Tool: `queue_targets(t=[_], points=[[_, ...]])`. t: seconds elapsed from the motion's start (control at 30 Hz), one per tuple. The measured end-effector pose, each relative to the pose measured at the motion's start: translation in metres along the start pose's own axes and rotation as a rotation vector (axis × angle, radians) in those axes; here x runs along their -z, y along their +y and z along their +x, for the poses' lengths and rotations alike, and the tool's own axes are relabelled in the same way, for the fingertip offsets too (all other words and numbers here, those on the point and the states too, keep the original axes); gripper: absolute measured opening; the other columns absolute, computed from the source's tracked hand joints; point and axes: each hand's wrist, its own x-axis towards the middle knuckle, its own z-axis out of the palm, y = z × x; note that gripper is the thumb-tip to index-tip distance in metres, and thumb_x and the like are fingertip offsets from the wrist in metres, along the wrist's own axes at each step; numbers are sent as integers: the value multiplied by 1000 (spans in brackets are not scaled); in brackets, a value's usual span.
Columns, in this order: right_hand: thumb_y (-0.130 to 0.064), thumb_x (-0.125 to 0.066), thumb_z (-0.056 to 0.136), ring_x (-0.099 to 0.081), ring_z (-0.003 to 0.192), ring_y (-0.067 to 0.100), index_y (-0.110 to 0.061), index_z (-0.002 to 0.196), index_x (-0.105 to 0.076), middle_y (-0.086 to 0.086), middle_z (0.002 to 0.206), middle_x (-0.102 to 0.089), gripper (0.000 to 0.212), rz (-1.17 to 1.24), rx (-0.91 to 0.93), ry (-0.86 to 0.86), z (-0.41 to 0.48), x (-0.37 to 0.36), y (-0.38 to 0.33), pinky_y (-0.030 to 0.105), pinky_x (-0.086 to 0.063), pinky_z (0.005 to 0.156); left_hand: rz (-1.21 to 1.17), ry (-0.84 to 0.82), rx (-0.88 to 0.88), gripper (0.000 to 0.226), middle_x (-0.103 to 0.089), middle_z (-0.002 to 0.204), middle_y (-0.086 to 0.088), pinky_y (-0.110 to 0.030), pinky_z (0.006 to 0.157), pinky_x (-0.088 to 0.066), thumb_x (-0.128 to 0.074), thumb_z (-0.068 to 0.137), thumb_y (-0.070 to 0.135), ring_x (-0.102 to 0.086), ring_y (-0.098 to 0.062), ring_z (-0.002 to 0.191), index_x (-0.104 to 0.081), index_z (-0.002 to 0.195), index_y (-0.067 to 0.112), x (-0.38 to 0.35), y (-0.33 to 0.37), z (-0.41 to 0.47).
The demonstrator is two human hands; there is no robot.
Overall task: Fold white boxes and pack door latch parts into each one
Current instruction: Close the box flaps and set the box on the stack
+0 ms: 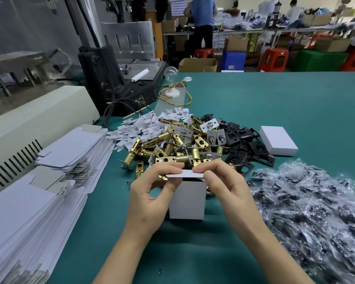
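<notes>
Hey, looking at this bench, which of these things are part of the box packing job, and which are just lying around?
Part of the job:
- upright box, its flap pinched by the left hand and right hand
- flat box blanks
- brass latches
- black plates
- bagged parts
- white inserts, probably
- closed box

Lying about:
- light bulb
- coloured wires
- black machine
- beige machine

Bright, even light from overhead fills the scene, with no harsh glare on the green desk [285, 103]. A soft shadow lies just in front of the white box [187, 201]. Behind the box, the brass latches [172, 148] carry small glints. Right of it, the plastic bags [307, 206] sparkle and smear. Far behind it the room is soft, and lines bow toward the frame edges.
</notes>
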Motion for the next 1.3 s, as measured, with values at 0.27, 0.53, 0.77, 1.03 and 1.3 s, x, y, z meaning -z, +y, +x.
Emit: queue_targets(t=[0.27,0.53,0.77,1.03,1.3], points=[[-45,-59,94,-68,102,15,-38,107,-67,-16,107,-70,18,-98,42,33,-1,-2,3,25,-56,80,11,-5,3,13,-75,116,7,-31,82,-58,-63,99,36,-70,-23,113,-72,105,30,-2,4,0],[-35,-59,100,-67,103,12,-39,111,-67,-22,107,-68,15,-209,103,81,-1,-4,4,27,-57,74,3,3,8,13,-74,111,3,-39,78,-59,-65,96,31,-70,-24,106,-72,107,35,-3,0,-1],[-19,-62,98,-67,109,17,-29,106,-73,-13,108,-71,17,-194,158,75,-1,-2,5,30,-57,81,-77,-21,65,17,-75,111,-4,-41,85,-57,-61,99,30,-69,-28,106,-76,106,31,-1,-2,0],[-21,-62,98,-66,111,12,-29,106,-73,-15,109,-71,16,-200,160,78,-2,-3,6,25,-57,82,-152,-17,118,15,-75,106,-6,-33,82,-56,-63,96,33,-69,-25,100,-77,102,32,-1,-2,2],[-13,-62,97,-65,115,8,-25,106,-75,-17,112,-70,20,-202,210,47,0,-1,6,17,-53,85,-154,-63,64,16,-75,115,-7,-37,93,-57,-63,99,28,-68,-31,115,-76,104,32,2,-3,2]])
